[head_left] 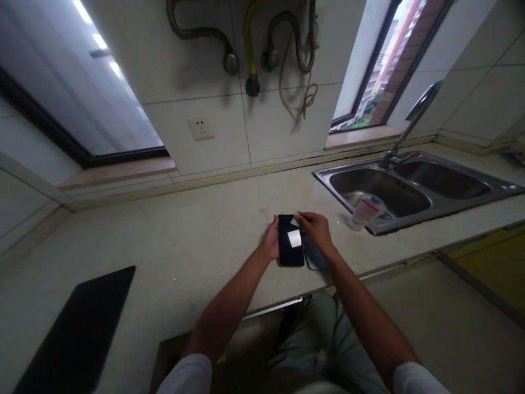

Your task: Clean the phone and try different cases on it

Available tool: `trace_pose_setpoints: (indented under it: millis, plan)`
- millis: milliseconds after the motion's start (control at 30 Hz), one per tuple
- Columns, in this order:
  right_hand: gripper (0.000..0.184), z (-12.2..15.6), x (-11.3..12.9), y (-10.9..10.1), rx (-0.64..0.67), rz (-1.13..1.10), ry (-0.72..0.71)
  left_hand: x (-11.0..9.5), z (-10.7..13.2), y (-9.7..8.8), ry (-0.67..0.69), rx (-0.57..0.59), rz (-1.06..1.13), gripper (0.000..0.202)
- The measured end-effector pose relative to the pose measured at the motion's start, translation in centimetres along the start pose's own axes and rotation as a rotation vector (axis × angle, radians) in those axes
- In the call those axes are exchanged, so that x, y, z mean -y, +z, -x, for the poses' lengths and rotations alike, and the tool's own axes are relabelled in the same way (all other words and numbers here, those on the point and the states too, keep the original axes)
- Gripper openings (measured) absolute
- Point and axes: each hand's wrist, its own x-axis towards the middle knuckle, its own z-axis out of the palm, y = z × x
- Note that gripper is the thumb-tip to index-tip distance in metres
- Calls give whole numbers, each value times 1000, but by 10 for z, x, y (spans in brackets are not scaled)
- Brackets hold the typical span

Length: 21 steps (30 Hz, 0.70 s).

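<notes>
On pale bench (205, 230), near front edge, left of sink (445, 205): black phone (287, 254), face up between both hands; resting or slightly lifted, can't tell. Bluish slab (315, 260) just beside, partly hidden by right hand (315, 227). Left hand (269, 241): fingers gripping phone's left edge; keep firm, keep phone level, clear of slab. Bright patch (294, 238) mid-phone: maybe glare, can't tell; check before pressing. Right fingers: pinched closed, apparently on small pale piece (294, 221) at upper right corner. Go lightly, low, no twisting.
</notes>
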Motion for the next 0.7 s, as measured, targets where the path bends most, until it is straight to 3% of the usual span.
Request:
trace_pose_setpoints:
  millis: [67,167,267,367,533,700]
  plan:
    - [37,-16,3,1,45,76,-56,0,1,1,-34,46,19,76]
    - [31,-31,8,-1,152,270,-278,-2,3,2,-40,91,65,82]
    - [23,-38,16,-1,277,418,-523,-4,5,4,-37,105,91,89]
    - [17,-37,25,1,342,460,-661,-4,6,6,-21,87,84,90]
    - [18,-24,31,2,316,445,-803,0,5,6,18,68,60,89]
    - [12,-10,31,-7,306,447,-944,4,2,10,22,-21,80,85]
